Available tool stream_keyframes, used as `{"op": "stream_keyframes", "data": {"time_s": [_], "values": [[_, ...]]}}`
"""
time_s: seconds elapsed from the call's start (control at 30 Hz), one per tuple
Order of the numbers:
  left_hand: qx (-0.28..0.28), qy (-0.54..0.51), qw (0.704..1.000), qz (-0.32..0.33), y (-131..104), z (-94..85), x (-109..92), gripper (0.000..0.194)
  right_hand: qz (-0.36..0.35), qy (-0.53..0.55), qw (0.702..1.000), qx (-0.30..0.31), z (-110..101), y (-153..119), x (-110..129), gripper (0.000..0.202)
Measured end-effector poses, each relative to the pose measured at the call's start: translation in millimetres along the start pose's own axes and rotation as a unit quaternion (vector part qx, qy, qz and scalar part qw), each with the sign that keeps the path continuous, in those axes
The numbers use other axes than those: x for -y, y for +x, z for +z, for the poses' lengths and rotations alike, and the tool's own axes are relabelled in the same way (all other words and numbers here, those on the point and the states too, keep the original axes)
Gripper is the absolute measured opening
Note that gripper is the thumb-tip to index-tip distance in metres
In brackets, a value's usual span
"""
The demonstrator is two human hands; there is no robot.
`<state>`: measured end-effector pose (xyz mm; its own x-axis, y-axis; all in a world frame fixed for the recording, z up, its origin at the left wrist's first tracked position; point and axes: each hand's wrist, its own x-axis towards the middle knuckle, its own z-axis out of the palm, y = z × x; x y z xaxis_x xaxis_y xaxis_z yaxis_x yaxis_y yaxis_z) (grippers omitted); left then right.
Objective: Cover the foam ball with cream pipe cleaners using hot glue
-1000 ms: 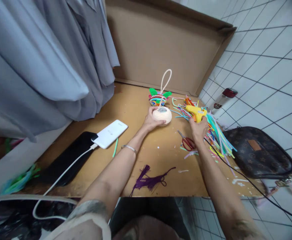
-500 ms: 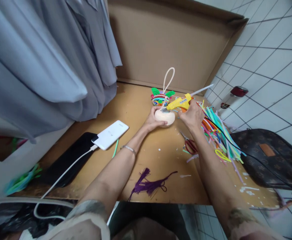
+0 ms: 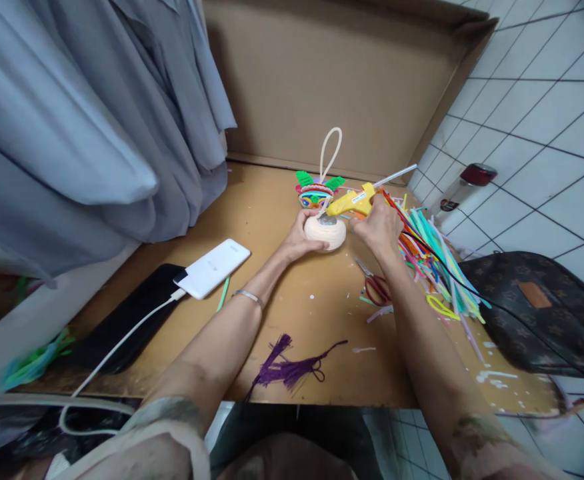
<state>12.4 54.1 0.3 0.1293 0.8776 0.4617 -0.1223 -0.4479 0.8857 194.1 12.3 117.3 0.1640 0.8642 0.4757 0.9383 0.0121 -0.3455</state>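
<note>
My left hand (image 3: 302,237) is closed around a round cream ball (image 3: 326,233) that looks wound with cord; a grey patch shows on its top. In my right hand (image 3: 379,225) is a yellow glue gun (image 3: 355,201) with a clear glue stick out of its back end. The gun's tip points at the top of the ball, close to the grey patch; whether they touch I cannot tell. Just behind stands a colourful face ornament (image 3: 315,195) with green ears and a cream loop (image 3: 331,153) rising above it.
Red-handled scissors (image 3: 376,288) and many coloured pipe cleaners (image 3: 439,260) lie to the right, near a brown bag (image 3: 542,313) and a bottle (image 3: 465,190). Purple tassels (image 3: 292,370) lie in front. A white phone (image 3: 215,268) charges at left. Cardboard (image 3: 342,87) stands behind.
The glue gun's tip has shifted slightly up and back from the ball's top, showing more of the grey patch. The whole view has shifted a little; both hands keep their grip.
</note>
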Motion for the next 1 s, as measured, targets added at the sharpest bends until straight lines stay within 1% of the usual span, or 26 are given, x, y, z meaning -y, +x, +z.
{"op": "stream_keyframes", "data": {"time_s": [0.23, 0.37, 0.5, 0.6, 0.73, 0.87, 1.0], "values": [[0.010, 0.020, 1.000, 0.005, 1.1, -4.6, 4.0, 0.089, -0.011, 0.018, 1.000, -0.004, 7.1, 1.6, -4.3, 0.045], [0.011, 0.028, 0.999, 0.012, 1.1, -4.3, 3.2, 0.087, -0.019, 0.013, 1.000, -0.002, 7.1, 1.6, -5.8, 0.043], [0.009, 0.042, 0.999, 0.028, 1.1, -3.4, 2.1, 0.085, -0.017, 0.002, 1.000, 0.001, 6.4, 2.8, -7.3, 0.044], [0.003, 0.035, 0.999, 0.018, 0.8, -2.8, 1.3, 0.087, -0.012, -0.004, 1.000, 0.006, 4.2, 4.3, -7.5, 0.042], [0.018, 0.008, 1.000, -0.004, 0.8, -2.4, 0.9, 0.091, 0.002, -0.004, 1.000, 0.029, 0.6, 4.2, -5.7, 0.041], [0.024, 0.007, 1.000, 0.007, 1.7, -4.0, 3.9, 0.090, -0.002, -0.019, 1.000, 0.020, -0.1, 1.8, -3.1, 0.042], [0.041, 0.007, 0.999, 0.022, 3.2, -6.1, 8.8, 0.092, -0.001, -0.043, 0.999, 0.028, -0.6, -0.7, -1.5, 0.043]]}}
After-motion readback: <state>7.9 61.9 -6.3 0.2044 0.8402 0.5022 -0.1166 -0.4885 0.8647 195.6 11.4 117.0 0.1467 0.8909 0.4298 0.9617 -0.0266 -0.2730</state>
